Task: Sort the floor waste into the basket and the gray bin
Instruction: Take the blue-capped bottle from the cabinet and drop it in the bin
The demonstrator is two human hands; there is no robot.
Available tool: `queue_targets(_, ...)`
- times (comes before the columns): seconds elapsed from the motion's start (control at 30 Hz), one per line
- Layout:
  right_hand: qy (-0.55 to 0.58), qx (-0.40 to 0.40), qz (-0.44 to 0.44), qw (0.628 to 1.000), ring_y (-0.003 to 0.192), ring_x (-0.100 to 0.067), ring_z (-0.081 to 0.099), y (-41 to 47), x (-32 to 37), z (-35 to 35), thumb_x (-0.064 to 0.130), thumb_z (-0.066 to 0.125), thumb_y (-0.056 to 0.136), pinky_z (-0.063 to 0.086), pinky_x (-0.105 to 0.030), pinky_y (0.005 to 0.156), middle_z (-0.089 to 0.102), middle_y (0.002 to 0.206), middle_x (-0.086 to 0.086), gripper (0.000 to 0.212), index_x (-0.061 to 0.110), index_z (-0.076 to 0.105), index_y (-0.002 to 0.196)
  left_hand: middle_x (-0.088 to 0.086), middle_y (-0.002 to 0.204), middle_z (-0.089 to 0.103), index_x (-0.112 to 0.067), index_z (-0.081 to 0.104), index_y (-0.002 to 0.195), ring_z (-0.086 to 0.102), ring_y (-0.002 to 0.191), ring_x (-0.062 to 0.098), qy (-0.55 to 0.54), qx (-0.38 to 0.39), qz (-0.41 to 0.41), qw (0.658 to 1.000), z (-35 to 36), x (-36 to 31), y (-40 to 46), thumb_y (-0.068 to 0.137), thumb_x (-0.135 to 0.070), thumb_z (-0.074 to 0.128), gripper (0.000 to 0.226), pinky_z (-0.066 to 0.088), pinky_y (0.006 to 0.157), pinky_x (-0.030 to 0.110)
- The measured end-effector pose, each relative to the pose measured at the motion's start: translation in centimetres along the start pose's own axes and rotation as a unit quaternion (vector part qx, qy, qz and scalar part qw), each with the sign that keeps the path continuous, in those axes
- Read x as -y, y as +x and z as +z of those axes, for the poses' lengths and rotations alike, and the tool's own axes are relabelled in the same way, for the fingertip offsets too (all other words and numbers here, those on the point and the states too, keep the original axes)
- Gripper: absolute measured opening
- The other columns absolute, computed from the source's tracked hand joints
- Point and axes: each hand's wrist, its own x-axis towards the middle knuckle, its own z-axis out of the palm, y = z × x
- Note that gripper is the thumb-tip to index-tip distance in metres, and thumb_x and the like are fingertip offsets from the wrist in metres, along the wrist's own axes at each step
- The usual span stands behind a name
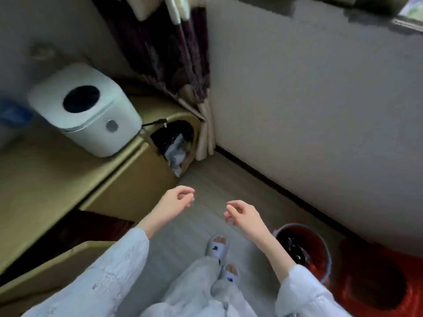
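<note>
Head view looks down on both hands above the pale floor [201, 179]. Left hand [177, 199] and right hand [241, 212] hang with fingers loosely curled, holding nothing. At far left, the basket [176, 145] sits tucked against the bench [45, 179] in the corner by the curtain [174, 53], with crumpled waste inside. At near right, the gray bin [309, 250] stands beside the wall with dark waste in it. A white appliance [84, 108] rests on the bench.
</note>
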Motion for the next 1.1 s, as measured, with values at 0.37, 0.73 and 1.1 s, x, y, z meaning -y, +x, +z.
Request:
queue_targets(0.37, -0.146, 0.12, -0.188, 0.964, 0.07, -0.014, 0.063, -0.4, 20.1, 16.4, 0.02, 0.05, 0.094, 0.05, -0.028, 0.073, 0.068, 0.085, -0.004, 0.021, 0.01, 0.062, 0.108, 0.006, 0.097, 0.063, -0.015, 0.056, 0.105, 0.061, 0.085, 0.019, -0.25, -0.293, 0.008, 0.923, -21.2, 7.0, -12.6, 0.095, -0.008, 0.046, 0.015, 0.049, 0.083, 0.03)
queue_targets(0.73, -0.256, 0.063, -0.317, 0.911, 0.107, -0.031, 0.059, 8.0, 41.1, 38.8, 0.02, 0.055, 0.091, 0.048, -0.043, 0.091, 0.063, 0.115, -0.016, 0.036, 0.007, 0.052, 0.125, 0.003, 0.091, 0.063, -0.016, 0.057, 0.103, 0.061, 0.08, 0.017, -0.227, -0.356, 0.046, 0.905, -44.6, 14.7, -9.2, 0.094, -0.008, 0.049, 0.015, 0.048, 0.075, 0.022)
queue_targets(1.1, -0.505, -0.015, -0.41, 0.759, 0.14, -0.032, 0.02, 19.1, 52.7, 50.2, 0.02, 0.04, 0.098, 0.018, -0.04, 0.114, 0.02, 0.153, -0.015, 0.054, 0.012, 0.019, 0.147, -0.005, 0.082, 0.063, -0.027, 0.055, 0.088, 0.061, 0.057, -0.005, -0.266, -0.358, 0.058, 0.893, -54.3, 19.6, -5.2, 0.093, -0.005, 0.049, 0.023, 0.045, 0.063, 0.016)
